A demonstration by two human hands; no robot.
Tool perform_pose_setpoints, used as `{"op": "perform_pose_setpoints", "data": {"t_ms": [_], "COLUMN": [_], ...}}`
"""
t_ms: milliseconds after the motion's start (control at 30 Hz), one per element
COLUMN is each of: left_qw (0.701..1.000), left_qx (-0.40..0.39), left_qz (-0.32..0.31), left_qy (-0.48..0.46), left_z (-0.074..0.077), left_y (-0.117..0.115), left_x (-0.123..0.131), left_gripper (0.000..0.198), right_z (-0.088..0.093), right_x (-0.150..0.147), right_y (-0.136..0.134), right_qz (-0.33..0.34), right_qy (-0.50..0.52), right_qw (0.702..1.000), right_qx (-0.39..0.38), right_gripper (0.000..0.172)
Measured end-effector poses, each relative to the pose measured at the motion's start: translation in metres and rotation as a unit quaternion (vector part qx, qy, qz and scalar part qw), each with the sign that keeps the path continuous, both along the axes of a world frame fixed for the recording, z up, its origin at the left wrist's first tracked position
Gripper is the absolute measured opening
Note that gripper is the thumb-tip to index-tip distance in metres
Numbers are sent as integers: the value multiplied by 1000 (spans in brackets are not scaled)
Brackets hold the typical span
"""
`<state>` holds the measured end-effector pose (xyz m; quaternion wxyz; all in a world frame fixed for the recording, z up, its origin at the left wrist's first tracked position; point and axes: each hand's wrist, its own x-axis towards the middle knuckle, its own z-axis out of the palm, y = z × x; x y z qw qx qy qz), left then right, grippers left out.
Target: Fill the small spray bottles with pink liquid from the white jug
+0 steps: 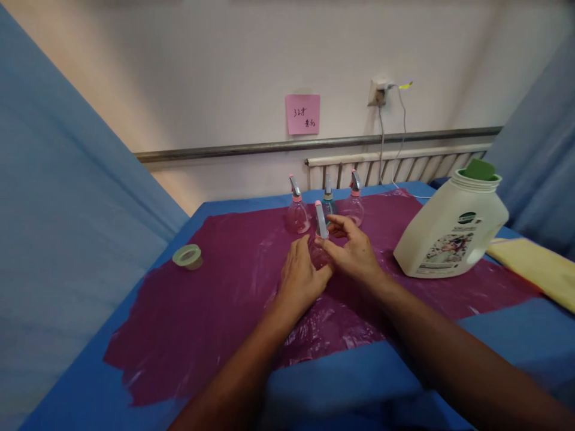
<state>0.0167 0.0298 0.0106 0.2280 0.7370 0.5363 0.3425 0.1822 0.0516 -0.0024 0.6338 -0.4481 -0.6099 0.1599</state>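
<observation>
A clear spray bottle [322, 224] with a grey and pink trigger head stands upright on the purple plastic sheet [233, 299]. My left hand [302, 272] is closed around the lower part of its body, hiding much of it. My right hand [353, 248] has its thumb and fingers at the bottle's neck, just under the trigger head. Close behind are a pink-collared spray bottle [297, 216], a bluish spray bottle [329, 205] partly covered by the held one, and another pink-collared spray bottle [354, 206].
A large white jug [442, 230] with a green piece in its mouth stands at the right. Beside it lies a yellow cloth [534, 263]. A small lidded tub [188, 257] sits at the left. Blue curtains [67, 209] flank the table; a cable [381, 143] hangs from the wall socket.
</observation>
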Motion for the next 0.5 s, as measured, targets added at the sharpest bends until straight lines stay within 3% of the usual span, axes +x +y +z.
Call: {"op": "perform_pose_setpoints", "data": {"t_ms": [133,300,500], "left_qw": [999,998,995], "left_qx": [24,24,30], "left_qz": [-8,0,-36], "left_qy": [-25,-54,-84], "left_z": [-12,-5,-2], "left_y": [5,0,-11], "left_x": [5,3,-6], "left_gripper": [65,58,55], "right_z": [1,6,10], "right_x": [-5,-9,-17], "right_y": [-1,-10,-23], "right_qz": [0,5,19], "right_qy": [1,21,28], "right_qw": [1000,1000,999], "right_qx": [-10,-1,-26], "right_gripper": [49,48,49]}}
